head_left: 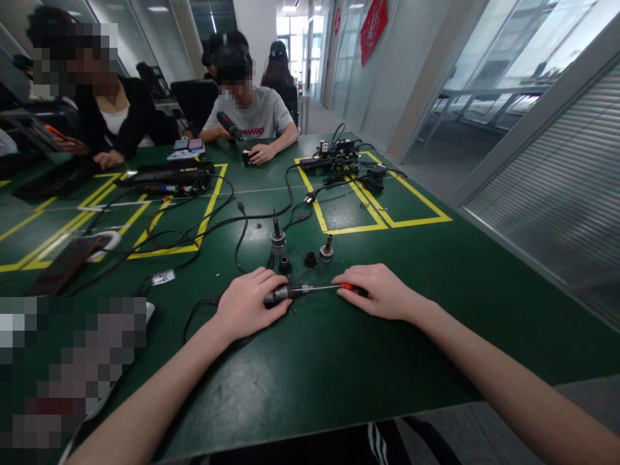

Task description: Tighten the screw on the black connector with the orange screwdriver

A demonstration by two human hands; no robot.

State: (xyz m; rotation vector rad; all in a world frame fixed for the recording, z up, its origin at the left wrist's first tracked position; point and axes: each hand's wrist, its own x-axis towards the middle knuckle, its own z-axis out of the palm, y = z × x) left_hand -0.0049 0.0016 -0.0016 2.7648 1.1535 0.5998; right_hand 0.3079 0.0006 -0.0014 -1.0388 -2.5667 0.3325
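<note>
My left hand [248, 301] is closed around a dark metal cylinder part [279, 294] lying on the green table [314, 368]. My right hand [376, 290] grips the red-handled screwdriver [347, 287], whose thin shaft runs left into the end of the cylinder part. Just behind my hands stand small metal pieces: an upright shaft piece [278, 237], a black ring [285, 265], a black cap [310, 259] and a small bolt-like piece [327, 248].
Black cables [213, 223] snake across the table among yellow tape boxes [387, 216]. A pile of chargers and leads [339, 165] sits at the far right box. A phone [62, 265] lies at left. Two people sit across; one holds a power tool [229, 124].
</note>
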